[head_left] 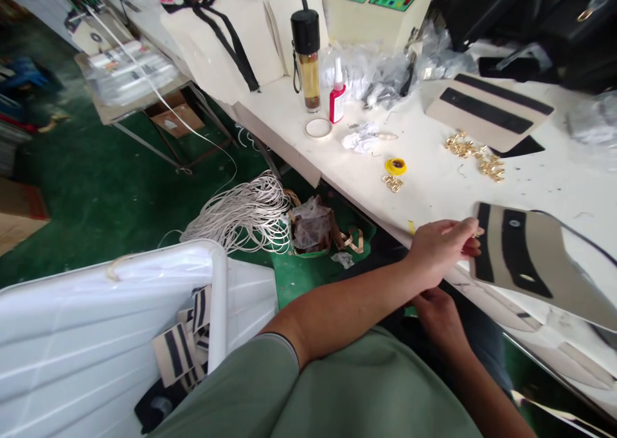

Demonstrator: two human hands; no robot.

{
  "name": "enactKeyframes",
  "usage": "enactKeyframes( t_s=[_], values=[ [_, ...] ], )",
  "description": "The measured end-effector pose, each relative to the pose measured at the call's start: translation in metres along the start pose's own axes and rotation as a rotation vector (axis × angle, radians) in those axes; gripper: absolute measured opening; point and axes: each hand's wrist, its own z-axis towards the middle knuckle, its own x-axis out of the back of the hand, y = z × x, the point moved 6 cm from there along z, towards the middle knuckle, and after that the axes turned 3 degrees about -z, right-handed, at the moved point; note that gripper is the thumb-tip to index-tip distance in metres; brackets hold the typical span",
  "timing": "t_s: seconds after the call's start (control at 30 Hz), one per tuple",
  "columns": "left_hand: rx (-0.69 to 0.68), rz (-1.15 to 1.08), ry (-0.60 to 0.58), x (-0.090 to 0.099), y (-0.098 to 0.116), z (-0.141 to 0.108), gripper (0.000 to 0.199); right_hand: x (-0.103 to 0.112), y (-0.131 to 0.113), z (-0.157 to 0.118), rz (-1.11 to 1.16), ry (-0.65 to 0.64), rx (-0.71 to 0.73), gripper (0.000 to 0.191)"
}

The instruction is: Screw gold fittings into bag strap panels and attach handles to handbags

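Note:
My left hand [443,248] is at the table's front edge, its thumb and fingers closed on a small gold metal piece [478,232]. Its fingertips are beside the left edge of a beige panel with black strips [554,258]. Lower down, my right hand [439,316] is below the left wrist, with its fingers mostly hidden. Farther back lie a pile of gold hardware [489,165], a yellow round container [396,166] and some gold rings [393,183]. Another striped beige panel [486,112] rests behind the pile.
On the white table [357,191] stand a bottle with a black cap [309,72] and a red glue bottle [337,97], near a tape ring [318,128]. A white bin [219,297] holds striped pieces [173,354]. Coiled cord [241,213] lies on the floor.

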Motion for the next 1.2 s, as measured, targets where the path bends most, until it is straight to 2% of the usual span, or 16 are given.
enactKeyframes(
  t_s=[0.13,0.2,0.33,0.4,0.43,0.5,0.57,0.67,0.77,0.83,0.93,1.07,1.2],
  values=[
    [-0.009,0.004,-0.041,0.001,-0.001,0.000,0.028,0.059,0.036,-0.054,0.080,0.232,-0.288,0.048],
    [-0.042,0.030,0.016,0.005,0.001,-0.001,0.035,0.087,0.036,-0.080,0.059,0.369,-0.316,0.052],
    [-0.076,0.065,-0.001,0.005,0.002,0.002,0.045,0.145,-0.003,-0.117,-0.028,0.765,-0.234,0.049],
    [-0.104,0.114,-0.030,0.002,0.003,0.003,0.047,0.169,-0.033,-0.122,-0.050,0.943,-0.119,0.042],
    [-0.118,0.143,-0.039,0.001,0.004,0.002,0.048,0.177,-0.049,-0.118,-0.087,0.970,-0.024,0.036],
    [-0.145,0.191,-0.043,-0.001,0.005,-0.001,0.050,0.184,-0.080,-0.100,-0.198,0.898,0.204,0.025],
    [-0.160,0.211,-0.038,-0.002,0.005,-0.003,0.052,0.185,-0.099,-0.073,-0.269,0.729,0.351,0.022],
    [-0.154,0.224,-0.026,-0.003,0.005,-0.005,0.052,0.181,-0.103,-0.030,-0.394,0.449,0.337,0.021],
    [-0.134,0.259,-0.018,-0.003,0.004,-0.005,0.053,0.180,-0.096,-0.001,-0.515,0.312,0.235,0.023],
    [-0.151,0.304,-0.028,-0.005,0.004,-0.006,0.052,0.177,-0.093,0.009,-0.516,0.299,0.233,0.023],
    [-0.214,0.443,-0.043,-0.006,0.007,-0.007,0.048,0.166,-0.092,0.015,-0.503,0.321,0.307,0.019],
    [-0.318,0.641,-0.064,-0.010,0.014,-0.011,0.056,0.150,-0.087,0.015,-0.557,0.363,0.372,0.018],
    [-0.386,0.737,-0.102,-0.018,0.022,-0.016,0.058,0.147,-0.081,0.011,-0.608,0.420,0.410,0.021]
  ],
)
